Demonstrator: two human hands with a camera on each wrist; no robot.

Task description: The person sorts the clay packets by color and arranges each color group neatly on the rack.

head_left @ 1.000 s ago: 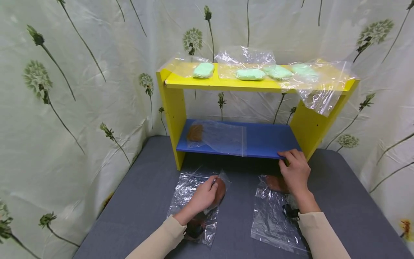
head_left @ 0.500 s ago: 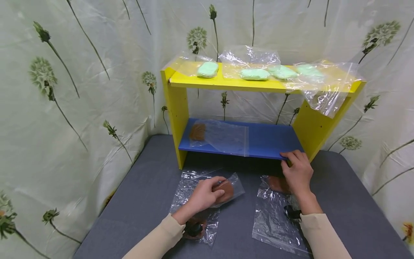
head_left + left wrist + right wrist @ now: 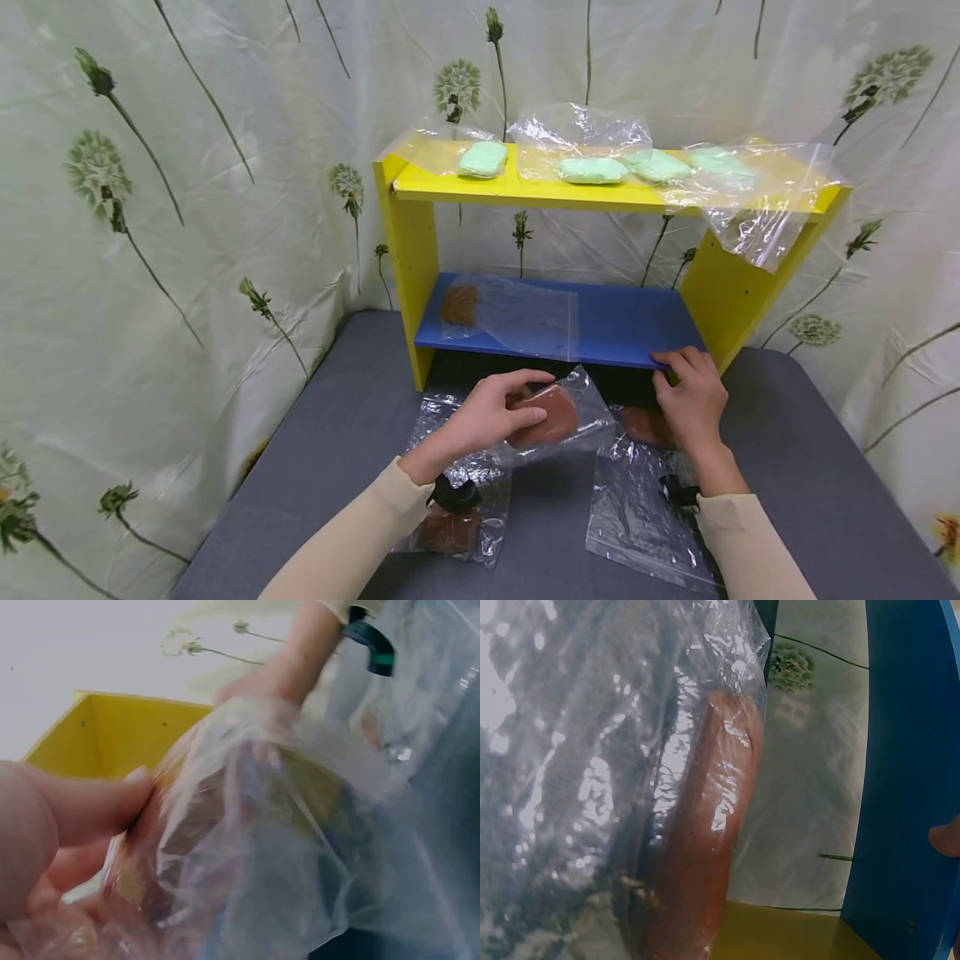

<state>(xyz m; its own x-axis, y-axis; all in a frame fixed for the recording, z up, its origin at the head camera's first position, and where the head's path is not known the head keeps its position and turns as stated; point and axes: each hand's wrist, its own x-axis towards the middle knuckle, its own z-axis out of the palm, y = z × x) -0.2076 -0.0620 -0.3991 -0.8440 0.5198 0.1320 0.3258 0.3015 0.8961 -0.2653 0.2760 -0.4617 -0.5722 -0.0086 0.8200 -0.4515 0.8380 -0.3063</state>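
Note:
In the head view my left hand [image 3: 483, 417] holds a clear plastic bag with a flat reddish-brown lump [image 3: 553, 417] inside, thumb on the near face. It hangs over the table in front of the shelf unit. The left wrist view shows the thumb [image 3: 97, 806] pressing the crinkled bag [image 3: 292, 847]. My right hand [image 3: 693, 404] grips the front edge of the blue shelf [image 3: 630, 321] near its right end, fingers on top and thumb below. Under that hand lies another bagged reddish-brown lump [image 3: 647, 427], large in the right wrist view.
A third bagged reddish-brown lump [image 3: 450, 531] lies on the dark table [image 3: 300, 500] below my left wrist. One bagged brown lump [image 3: 459, 305] sits at the blue shelf's left end. Several bagged pale green lumps [image 3: 592, 171] rest on the yellow top board [image 3: 525, 192].
My left hand has lifted the bagged lump off the bag on the left and carried it to the right and toward the shelf unit. My right hand has stayed on the blue shelf.

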